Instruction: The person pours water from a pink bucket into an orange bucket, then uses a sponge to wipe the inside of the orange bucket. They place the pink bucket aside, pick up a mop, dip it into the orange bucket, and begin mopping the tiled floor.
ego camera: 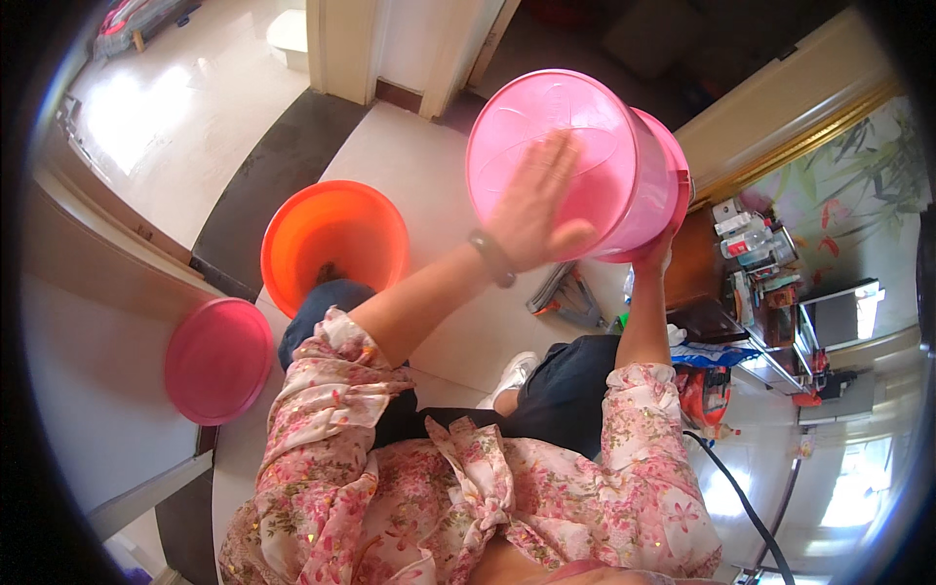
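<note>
A pink plastic bucket (pixel 647 183) is held up in front of me, tipped so its flat round end with raised leaf-like lines faces me. My right hand (pixel 653 252) grips its wider rim from below; part of that hand is hidden behind the bucket. Over the flat end, my left hand (pixel 537 205) is spread with the thumb apart, slightly blurred; a dark bangle circles the wrist. Whether the palm presses on the plastic I cannot tell. On the floor to the left stands an orange bucket (pixel 358 219) with something small and dark inside.
A round pink lid (pixel 218 362) leans against the white wall at left. Beyond the bucket, a grey-and-orange folded tool (pixel 574 300) lies on the tiled floor (pixel 446 351). At right stands a wooden cabinet (pixel 684 270) with bottles and boxes; a black cable (pixel 742 490) hangs nearby.
</note>
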A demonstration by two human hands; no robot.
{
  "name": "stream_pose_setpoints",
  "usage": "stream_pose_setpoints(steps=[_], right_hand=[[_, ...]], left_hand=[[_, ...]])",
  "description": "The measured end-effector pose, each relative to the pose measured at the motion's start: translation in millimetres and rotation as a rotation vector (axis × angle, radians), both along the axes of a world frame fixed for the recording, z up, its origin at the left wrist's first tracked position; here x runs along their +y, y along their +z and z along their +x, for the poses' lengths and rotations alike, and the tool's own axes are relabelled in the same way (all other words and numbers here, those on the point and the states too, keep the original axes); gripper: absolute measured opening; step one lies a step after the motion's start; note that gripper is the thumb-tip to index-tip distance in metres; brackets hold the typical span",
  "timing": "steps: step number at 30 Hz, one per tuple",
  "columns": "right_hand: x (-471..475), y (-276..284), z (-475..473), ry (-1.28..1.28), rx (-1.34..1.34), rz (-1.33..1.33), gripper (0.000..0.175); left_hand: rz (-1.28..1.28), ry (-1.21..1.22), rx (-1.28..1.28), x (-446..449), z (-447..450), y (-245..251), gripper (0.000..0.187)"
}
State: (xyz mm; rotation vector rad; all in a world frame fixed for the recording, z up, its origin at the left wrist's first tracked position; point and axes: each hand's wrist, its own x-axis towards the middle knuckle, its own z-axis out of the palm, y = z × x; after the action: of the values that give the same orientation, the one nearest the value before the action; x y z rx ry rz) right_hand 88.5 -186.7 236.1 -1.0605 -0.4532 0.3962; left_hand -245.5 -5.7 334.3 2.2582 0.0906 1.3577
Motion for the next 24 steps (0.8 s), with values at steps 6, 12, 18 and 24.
stream_pose_setpoints(steps=[6,12,18,24], right_hand=[[24,-7,-15,0.074,0.126,-0.080,0.068],[33,-10,-20,0.063,0.140,-0.141,0.066],[22,-11,6,-0.121,0.262,-0.307,0.067],[17,-7,5,-0.088,0.215,-0.356,0.073]], left_hand=[[0.090,0.027,0.108,-26,2,7,0.082],[0.039,0.061,-0.066,-20,-1,-7,0.069],[0.055,-0.006,-0.126,29,-24,2,0.038],[-0.717,0.353,0.261,201,-110,-79,0.044]])
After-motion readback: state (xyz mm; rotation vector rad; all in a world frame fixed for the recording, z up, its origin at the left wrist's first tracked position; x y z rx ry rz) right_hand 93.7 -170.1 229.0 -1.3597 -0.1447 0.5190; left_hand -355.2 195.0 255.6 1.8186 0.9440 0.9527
